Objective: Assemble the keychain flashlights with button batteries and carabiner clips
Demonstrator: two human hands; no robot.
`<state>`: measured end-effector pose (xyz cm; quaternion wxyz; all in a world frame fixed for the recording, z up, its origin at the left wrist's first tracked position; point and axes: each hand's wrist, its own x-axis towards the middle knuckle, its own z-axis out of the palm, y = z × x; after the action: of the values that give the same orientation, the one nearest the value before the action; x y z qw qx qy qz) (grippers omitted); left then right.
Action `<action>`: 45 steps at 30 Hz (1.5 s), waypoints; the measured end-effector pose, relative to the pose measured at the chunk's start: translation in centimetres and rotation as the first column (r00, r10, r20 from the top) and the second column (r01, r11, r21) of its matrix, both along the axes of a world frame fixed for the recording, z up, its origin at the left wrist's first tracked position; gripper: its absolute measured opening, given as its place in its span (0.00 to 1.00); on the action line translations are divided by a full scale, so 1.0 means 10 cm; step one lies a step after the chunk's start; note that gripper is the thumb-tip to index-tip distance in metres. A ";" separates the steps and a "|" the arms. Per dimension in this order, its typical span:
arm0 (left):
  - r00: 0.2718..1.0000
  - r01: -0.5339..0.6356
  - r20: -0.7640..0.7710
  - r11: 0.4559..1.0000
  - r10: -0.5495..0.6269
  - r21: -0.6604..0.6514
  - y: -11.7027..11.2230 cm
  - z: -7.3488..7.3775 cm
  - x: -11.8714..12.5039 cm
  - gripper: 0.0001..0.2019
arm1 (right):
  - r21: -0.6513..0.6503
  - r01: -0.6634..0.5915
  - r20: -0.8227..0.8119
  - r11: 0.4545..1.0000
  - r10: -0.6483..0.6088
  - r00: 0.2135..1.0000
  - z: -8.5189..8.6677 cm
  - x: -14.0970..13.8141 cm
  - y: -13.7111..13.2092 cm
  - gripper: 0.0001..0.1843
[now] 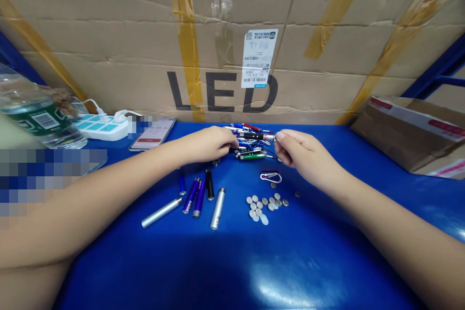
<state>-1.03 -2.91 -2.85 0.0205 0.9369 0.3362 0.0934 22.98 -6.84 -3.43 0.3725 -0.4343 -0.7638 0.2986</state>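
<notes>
My left hand point(210, 143) and my right hand point(300, 155) both pinch the ends of one small black and silver pen light point(256, 136), held level just above a pile of similar little pen lights point(250, 147) at the back of the blue table point(290, 256). Both hands are closed on it. Nearer me lie several loose metal tubes in silver, purple and black point(198, 198). A heap of button cell batteries point(265, 203) sits to their right. A silver carabiner clip point(271, 177) lies under my right hand.
A big cardboard box marked LED point(225, 34) walls the back. A smaller taped carton point(410, 131) stands at the right. At the left are a phone point(152, 134), a white power strip point(100, 126) and a plastic water bottle point(34, 114).
</notes>
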 end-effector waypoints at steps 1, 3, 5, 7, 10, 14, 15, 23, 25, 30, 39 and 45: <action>1.000 0.009 -0.006 1.000 -0.009 0.001 0.00 -0.02 0.01 0.13 | 0.000 0.001 -0.006 1.000 -0.001 1.000 0.01 0.01 0.00 0.20; 1.000 0.024 -0.017 1.000 -0.024 0.017 0.00 -0.04 0.03 0.14 | -0.001 0.008 -0.017 1.000 -0.008 1.000 0.02 0.02 0.01 0.20; 0.999 0.040 -0.030 0.998 -0.039 0.039 -0.01 -0.06 0.04 0.14 | -0.001 0.008 -0.026 1.000 -0.008 1.000 0.03 0.03 0.01 0.19; 0.998 0.049 -0.043 0.998 -0.046 0.050 -0.02 -0.08 0.06 0.14 | -0.004 0.007 -0.033 1.000 -0.008 0.999 0.04 0.03 0.01 0.19; 0.998 0.037 -0.042 0.999 -0.036 0.039 -0.04 -0.11 0.08 0.13 | -0.001 0.003 -0.028 1.000 -0.003 1.000 0.05 0.04 0.01 0.19; 1.000 0.025 -0.015 1.000 -0.025 0.006 -0.07 -0.11 0.09 0.10 | 0.007 0.016 -0.002 1.000 -0.016 1.000 0.08 0.05 0.01 0.20; 1.000 0.023 -0.009 1.000 -0.023 -0.006 -0.08 -0.10 0.09 0.10 | 0.007 0.027 0.000 1.000 -0.027 1.000 0.08 0.06 0.01 0.20; 0.999 -0.028 -0.026 0.996 0.026 -0.084 -0.27 0.01 0.19 0.08 | -0.068 0.127 -0.008 0.990 -0.127 0.992 0.04 0.18 0.14 0.17; 0.996 -0.052 -0.070 0.994 0.046 -0.095 -0.34 0.03 0.23 0.07 | -0.055 0.128 -0.009 0.990 -0.129 0.992 0.03 0.20 0.16 0.17; 0.990 -0.064 -0.134 0.988 0.045 -0.141 -0.48 0.05 0.33 0.08 | -0.023 0.132 0.041 0.991 -0.131 0.991 0.02 0.21 0.15 0.19; 0.999 0.028 -0.048 0.998 -0.025 0.060 -0.35 -0.01 0.42 0.12 | 0.043 0.116 0.081 0.992 -0.120 0.990 0.04 0.16 0.16 0.18; 0.996 -0.008 -0.089 0.998 0.014 0.063 -0.20 -0.04 0.38 0.10 | 0.010 0.126 0.078 0.992 -0.127 0.989 0.07 0.18 0.15 0.18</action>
<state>2.78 -4.95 -3.30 -0.0244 0.9385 0.3389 0.0618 24.80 -5.31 -2.72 0.3615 -0.4924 -0.7496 0.2550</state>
